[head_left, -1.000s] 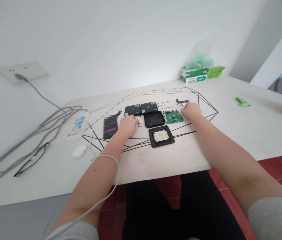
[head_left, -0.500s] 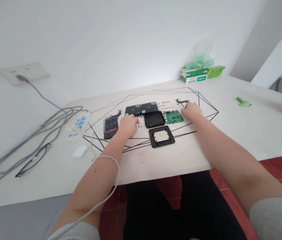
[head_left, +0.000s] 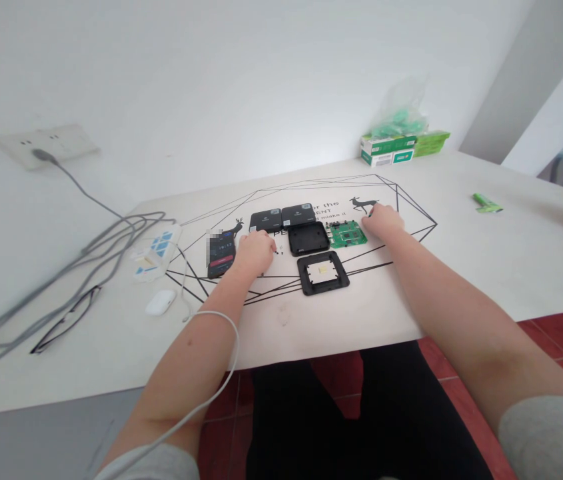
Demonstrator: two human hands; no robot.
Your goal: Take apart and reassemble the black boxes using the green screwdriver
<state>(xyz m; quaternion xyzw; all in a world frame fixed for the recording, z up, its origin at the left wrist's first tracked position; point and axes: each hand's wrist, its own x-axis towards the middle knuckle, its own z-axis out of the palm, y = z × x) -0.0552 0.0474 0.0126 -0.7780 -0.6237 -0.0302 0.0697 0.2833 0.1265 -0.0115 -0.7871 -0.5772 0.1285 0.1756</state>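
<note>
My left hand (head_left: 257, 253) rests on the table with its fingers curled together, beside several tiny dark screws (head_left: 282, 253). What its fingertips pinch, if anything, is too small to name. At the right edge of a green circuit board (head_left: 347, 235), my right hand (head_left: 384, 222) is closed, and a small dark bit shows at its fingertips. Left of the board sits a black open case half (head_left: 309, 239). A black square cover (head_left: 302, 274) with a pale metal plate (head_left: 322, 272) lies nearer to me. Two closed black boxes (head_left: 298, 214) stand behind.
A phone (head_left: 220, 256) lies left of my left hand. Farther left are a white earbud case (head_left: 160, 303), a clear plastic organiser (head_left: 161, 250), glasses (head_left: 66, 320) and a grey cable (head_left: 92, 248). A thin white cable (head_left: 235, 347) crosses my left forearm. Green boxes (head_left: 388, 145) stand against the wall.
The fingers of my left hand have shifted very slightly by the screws. My right hand and the parts on the table look unmoved.
</note>
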